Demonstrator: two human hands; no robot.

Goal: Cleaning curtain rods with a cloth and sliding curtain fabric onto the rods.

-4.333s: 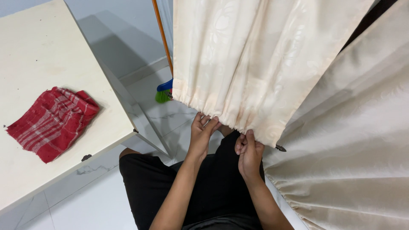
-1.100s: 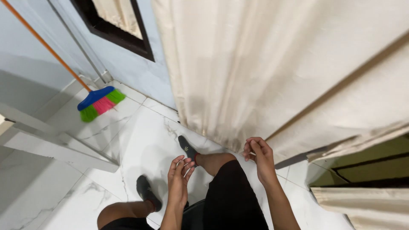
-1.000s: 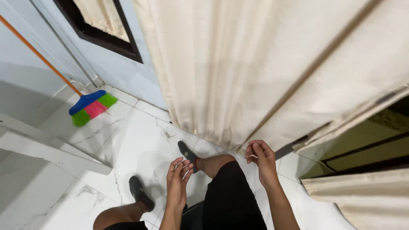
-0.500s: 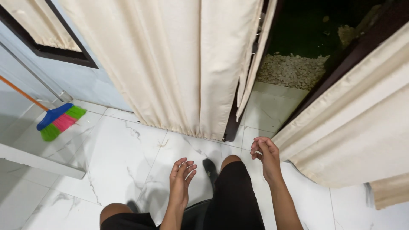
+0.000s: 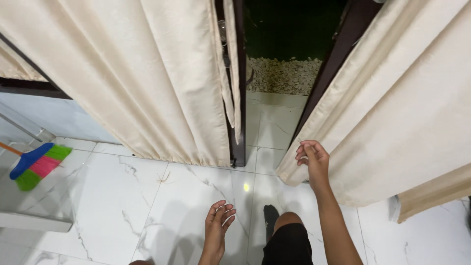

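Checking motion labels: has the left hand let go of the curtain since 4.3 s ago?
Yes. The left hand now hangs empty over the marble floor, below the curtain hem; it gripped the hem earlier.

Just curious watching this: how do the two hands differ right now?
The right hand is raised, its fingers curled at the edge of the right curtain; the left hand hangs lower, over the floor, touching nothing. The left hand's fingers are spread and loosely bent, while the right's are bunched together. Both are bare.

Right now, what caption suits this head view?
Right hand at the edge of a cream curtain by an open doorway; left hand empty.
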